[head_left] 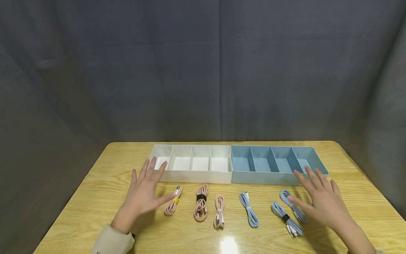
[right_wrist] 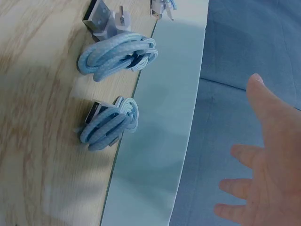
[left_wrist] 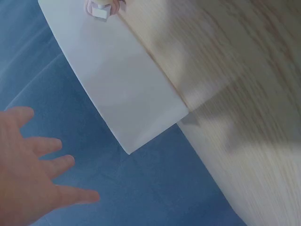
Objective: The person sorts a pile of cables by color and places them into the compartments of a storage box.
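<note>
My left hand [head_left: 143,192] is held with fingers spread near the left end of a white four-compartment organizer box [head_left: 196,177]. Its thumb tip overlaps a pink charging cable with a yellow tie [head_left: 171,208] in the head view. My right hand [head_left: 325,203], fingers also apart, is by the right end of a blue four-compartment organizer box [head_left: 272,178]. Just left of that hand lie a blue cable [head_left: 285,194], partly hidden behind the thumb, and a blue cable with a black tie [head_left: 280,211]. Neither hand holds anything.
Between the hands lie a pink cable with a black tie [head_left: 201,206], a smaller pink cable [head_left: 219,208] and a blue cable [head_left: 248,210], all coiled on the wooden table [head_left: 79,215]. The boxes stand end to end before a dark grey curtain [head_left: 177,77].
</note>
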